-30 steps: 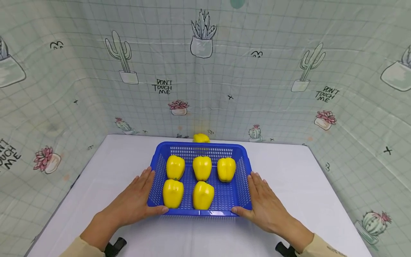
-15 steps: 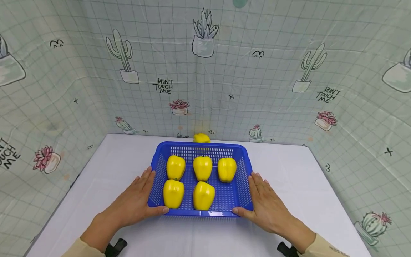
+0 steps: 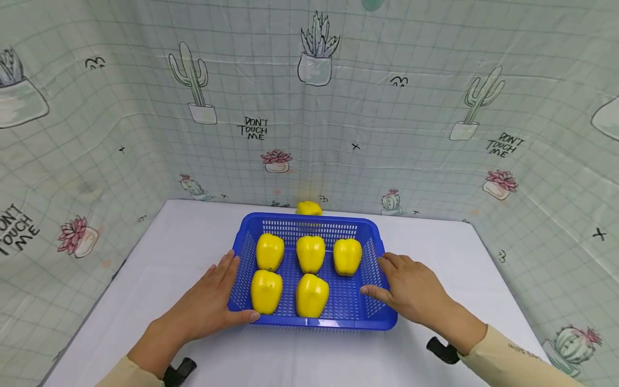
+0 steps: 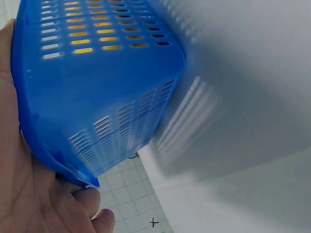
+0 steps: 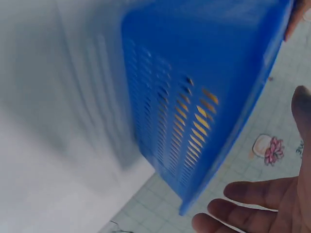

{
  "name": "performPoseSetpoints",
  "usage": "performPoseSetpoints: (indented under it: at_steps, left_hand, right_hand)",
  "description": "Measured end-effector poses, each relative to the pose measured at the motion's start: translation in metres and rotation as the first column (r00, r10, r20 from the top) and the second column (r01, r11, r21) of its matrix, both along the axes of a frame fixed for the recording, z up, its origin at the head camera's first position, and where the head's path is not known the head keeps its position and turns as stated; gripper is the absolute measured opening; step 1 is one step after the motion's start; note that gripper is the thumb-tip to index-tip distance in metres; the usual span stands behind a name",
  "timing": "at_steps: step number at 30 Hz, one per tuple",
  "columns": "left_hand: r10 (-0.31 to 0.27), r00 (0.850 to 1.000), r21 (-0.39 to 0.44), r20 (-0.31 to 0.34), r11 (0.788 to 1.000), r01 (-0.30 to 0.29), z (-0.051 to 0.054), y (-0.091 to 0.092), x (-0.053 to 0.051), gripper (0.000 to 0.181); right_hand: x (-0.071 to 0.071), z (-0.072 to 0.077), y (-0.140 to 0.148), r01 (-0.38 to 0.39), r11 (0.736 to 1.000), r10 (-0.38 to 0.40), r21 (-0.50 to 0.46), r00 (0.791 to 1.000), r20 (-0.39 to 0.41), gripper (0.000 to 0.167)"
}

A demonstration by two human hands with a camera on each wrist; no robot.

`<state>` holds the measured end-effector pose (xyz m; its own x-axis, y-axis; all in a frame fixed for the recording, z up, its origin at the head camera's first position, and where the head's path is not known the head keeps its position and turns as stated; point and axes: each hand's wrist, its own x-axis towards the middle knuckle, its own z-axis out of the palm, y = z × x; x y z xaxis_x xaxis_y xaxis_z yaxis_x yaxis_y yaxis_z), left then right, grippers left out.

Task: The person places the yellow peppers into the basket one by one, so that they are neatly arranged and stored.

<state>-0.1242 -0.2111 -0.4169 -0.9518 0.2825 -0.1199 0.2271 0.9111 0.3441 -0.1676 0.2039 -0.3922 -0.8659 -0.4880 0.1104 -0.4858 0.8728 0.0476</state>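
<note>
A blue plastic basket with slotted walls stands in the middle of the head view. Several yellow bell peppers lie inside it in two rows, leaving the near right corner bare. Along the basket's left rim lies my left hand, fingers straight and thumb on the near corner; in the left wrist view it touches the rim. My right hand hovers above the right rim, thumb spread. In the right wrist view, its fingers show a gap from the basket wall.
Another yellow bell pepper sits behind the basket's far rim, partly hidden. A white cloth covers the table. A curtain printed with cacti encloses the back and both sides.
My right hand has lifted off the basket's near right corner and shifted up and slightly right. My left hand keeps its place on the rim. The head view has panned slightly.
</note>
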Motion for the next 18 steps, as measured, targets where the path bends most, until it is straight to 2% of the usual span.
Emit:
performPoseSetpoints:
  at_steps: [5, 9, 12, 15, 18]
  left_hand:
    - [0.000, 1.000, 0.003, 0.004, 1.000, 0.000, 0.003, 0.000, 0.001, 0.134]
    - [0.006, 1.000, 0.007, 0.015, 1.000, -0.006, 0.004, -0.001, 0.001, 0.133]
    - [0.006, 1.000, 0.019, 0.024, 1.000, -0.007, 0.004, -0.001, 0.002, 0.132]
    - [0.003, 1.000, 0.030, 0.026, 1.000, -0.003, 0.005, 0.000, 0.002, 0.132]
    - [0.007, 1.000, 0.042, 0.025, 0.999, -0.008, 0.005, -0.001, 0.003, 0.131]
  right_hand:
    - [-0.037, 0.018, -0.010, -0.023, 1.000, 0.023, -0.010, 0.999, -0.028, 0.075]
    - [-0.077, 0.033, -0.028, -0.065, 0.998, 0.065, 0.010, 0.998, -0.020, 0.073]
    - [-0.109, 0.043, -0.046, -0.130, 0.990, 0.131, 0.048, 0.991, -0.013, 0.074]
    - [-0.138, 0.049, -0.063, -0.184, 0.979, 0.184, 0.088, 0.983, 0.014, 0.074]
    - [-0.165, 0.049, -0.084, -0.227, 0.965, 0.223, 0.130, 0.974, 0.050, 0.072]
